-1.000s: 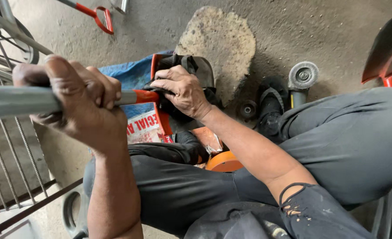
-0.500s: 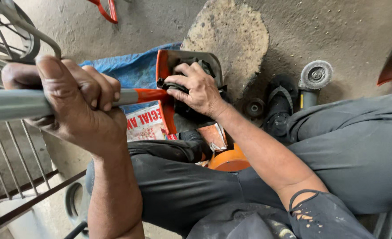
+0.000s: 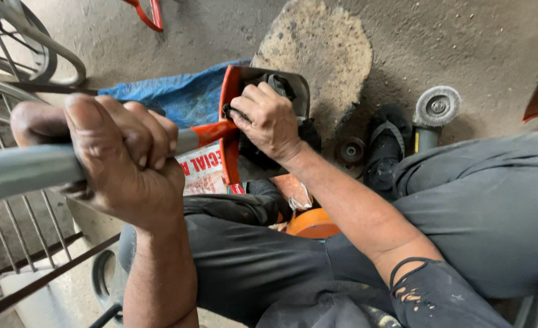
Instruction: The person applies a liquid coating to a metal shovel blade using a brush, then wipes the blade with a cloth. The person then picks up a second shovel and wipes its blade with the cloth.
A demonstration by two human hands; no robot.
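Observation:
My left hand [image 3: 120,161] is wrapped tight around a grey metal pipe [image 3: 20,170] whose far end is painted orange [image 3: 211,132]. My right hand [image 3: 269,118] reaches down to the floor into an orange-edged container [image 3: 229,103] and closes on a dark object [image 3: 278,82] inside it; what that object is cannot be told. My legs in dark trousers [image 3: 463,206] fill the lower right of the view.
An angle grinder with a wire wheel [image 3: 436,109] lies on the concrete floor at the right, a small disc [image 3: 351,152] beside a black shoe [image 3: 384,149]. A blue sheet [image 3: 172,97], an orange round thing [image 3: 311,225], a metal grille [image 3: 13,237] and a wheel [image 3: 20,42] lie left.
The view has shifted so the container and my right hand sit lower and nearer. My right hand has pushed a little further into the container. My left hand keeps its grip on the pipe.

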